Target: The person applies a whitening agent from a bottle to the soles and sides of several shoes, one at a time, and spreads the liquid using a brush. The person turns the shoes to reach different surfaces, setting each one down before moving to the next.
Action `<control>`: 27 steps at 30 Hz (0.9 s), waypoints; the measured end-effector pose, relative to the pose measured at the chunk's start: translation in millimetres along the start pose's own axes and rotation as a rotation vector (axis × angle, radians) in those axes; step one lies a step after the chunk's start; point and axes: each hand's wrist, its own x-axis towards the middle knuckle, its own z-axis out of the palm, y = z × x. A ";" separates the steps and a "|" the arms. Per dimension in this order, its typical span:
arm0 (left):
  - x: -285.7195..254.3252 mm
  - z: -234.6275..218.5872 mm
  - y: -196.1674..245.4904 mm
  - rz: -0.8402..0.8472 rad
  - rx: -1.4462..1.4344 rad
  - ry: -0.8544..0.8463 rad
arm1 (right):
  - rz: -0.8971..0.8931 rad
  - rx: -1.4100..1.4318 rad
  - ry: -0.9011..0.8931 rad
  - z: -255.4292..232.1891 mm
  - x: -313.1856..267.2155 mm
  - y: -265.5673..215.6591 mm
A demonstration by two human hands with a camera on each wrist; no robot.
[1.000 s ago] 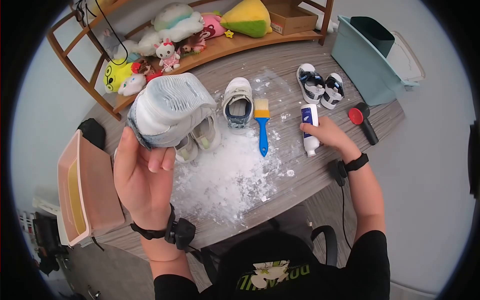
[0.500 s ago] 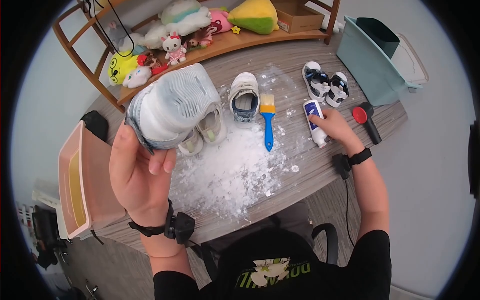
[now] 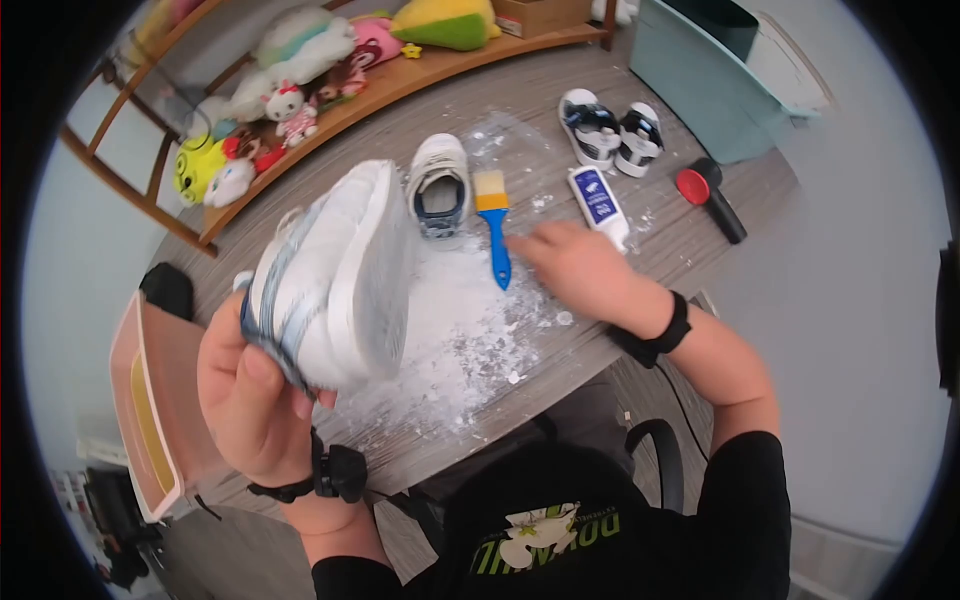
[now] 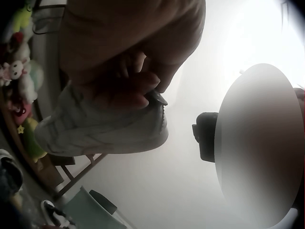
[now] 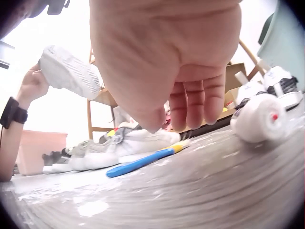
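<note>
My left hand grips a white sneaker at its heel collar, raised above the table with its sole turned to the right. In the left wrist view the fingers overlap the opening of the sneaker. My right hand hovers just right of a paintbrush with a blue handle, and its fingers extend toward that handle. From the right wrist, the paintbrush lies below the loosely straight fingers, with nothing held. A white bottle with a purple label lies beyond the right hand.
White powder covers the table's middle. Another sneaker stands left of the brush. Small black-and-white shoes and a black-and-red tool are at the right. A pink bin, a teal bin and a toy shelf surround the work.
My right hand has let go of the bottle and moved left toward the paintbrush. My left hand has turned the sneaker, so its side now shows and its sole faces right.
</note>
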 end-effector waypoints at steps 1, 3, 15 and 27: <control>-4.4 2.2 -1.3 -0.031 0.032 0.012 | -0.028 -0.021 -0.015 6.7 -1.1 -4.9; -7.6 8.1 -0.2 -0.123 0.100 -0.036 | -0.049 -0.029 -0.047 14.0 -3.4 -11.2; -42.1 0.2 -44.0 -0.307 0.627 -0.526 | -0.089 -0.093 -0.078 23.9 5.2 -0.5; -59.5 -20.9 -68.5 -0.211 0.694 -0.640 | -0.437 -0.310 -0.233 -1.1 8.6 3.8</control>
